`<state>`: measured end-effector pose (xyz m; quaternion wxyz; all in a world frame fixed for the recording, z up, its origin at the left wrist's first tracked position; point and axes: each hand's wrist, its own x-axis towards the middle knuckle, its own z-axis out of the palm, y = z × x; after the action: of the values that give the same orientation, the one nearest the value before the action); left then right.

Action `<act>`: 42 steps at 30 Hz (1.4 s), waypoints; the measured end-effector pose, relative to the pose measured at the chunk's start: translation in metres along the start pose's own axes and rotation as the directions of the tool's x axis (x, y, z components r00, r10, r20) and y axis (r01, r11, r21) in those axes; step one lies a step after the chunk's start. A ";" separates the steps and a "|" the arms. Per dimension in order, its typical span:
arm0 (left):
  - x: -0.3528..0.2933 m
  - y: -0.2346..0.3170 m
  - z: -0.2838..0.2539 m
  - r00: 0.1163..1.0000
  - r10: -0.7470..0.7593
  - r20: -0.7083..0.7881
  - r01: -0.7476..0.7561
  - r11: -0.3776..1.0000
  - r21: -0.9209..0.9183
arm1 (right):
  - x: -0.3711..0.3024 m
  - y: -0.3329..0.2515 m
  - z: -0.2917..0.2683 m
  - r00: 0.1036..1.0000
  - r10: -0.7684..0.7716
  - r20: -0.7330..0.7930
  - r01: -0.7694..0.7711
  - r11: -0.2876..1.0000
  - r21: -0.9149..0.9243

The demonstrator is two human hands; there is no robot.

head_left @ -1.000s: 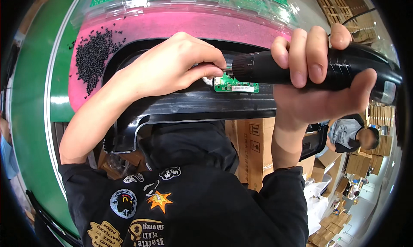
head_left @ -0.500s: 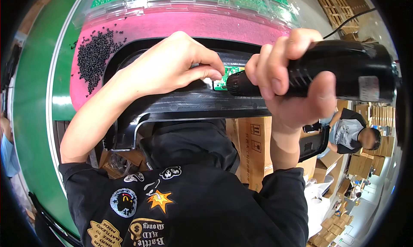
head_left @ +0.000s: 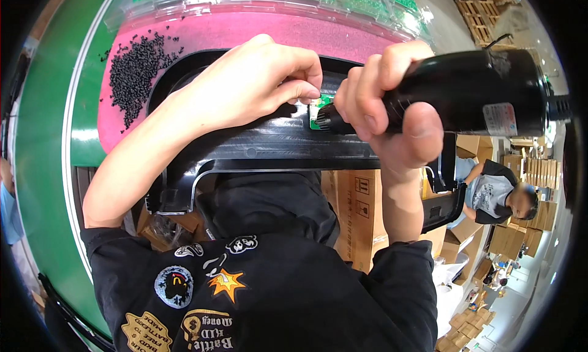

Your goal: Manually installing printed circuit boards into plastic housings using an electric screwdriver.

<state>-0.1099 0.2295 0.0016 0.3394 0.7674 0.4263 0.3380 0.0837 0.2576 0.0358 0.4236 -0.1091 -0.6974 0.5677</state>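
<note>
My right hand (head_left: 392,110) is wrapped round a black electric screwdriver (head_left: 468,91), held almost level with its nose pointing left. The nose is over a small green circuit board (head_left: 315,117), and its tip is hard to see. The board sits in a long black plastic housing (head_left: 263,148) in front of me. My left hand (head_left: 269,79) reaches over the housing, with thumb and forefinger pinched together just above the board's left edge. Whatever is between those fingertips is too small to make out.
A pile of small black screws (head_left: 133,76) lies on the pink mat (head_left: 245,30) at the left. Clear plastic trays (head_left: 294,0) with green boards stand at the back. Cardboard boxes (head_left: 361,217) are below the bench; another person (head_left: 493,189) is at the right.
My right hand and the screwdriver have shifted slightly left, and its body has tilted a little. My left hand stays pinched near the board, fingertips slightly higher.
</note>
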 end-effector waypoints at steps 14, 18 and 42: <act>-0.003 -0.005 0.003 0.980 0.039 0.195 -0.071 0.985 0.158 | -0.001 -0.017 -0.009 0.978 -0.200 0.055 0.181 0.951 0.249; -0.001 0.000 0.006 0.956 0.287 0.056 -0.291 0.952 0.094 | -0.002 -0.031 -0.017 0.968 -0.242 0.071 0.208 0.926 0.314; 0.027 0.131 0.025 0.752 0.529 -0.393 -0.295 0.804 0.517 | -0.037 -0.027 -0.064 0.954 -0.009 -0.301 -0.004 0.999 -0.042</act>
<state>-0.0228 0.1944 0.1001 -0.0487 0.7776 0.3795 0.4990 0.1613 0.2701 0.0421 0.5231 -0.2020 -0.6368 0.5292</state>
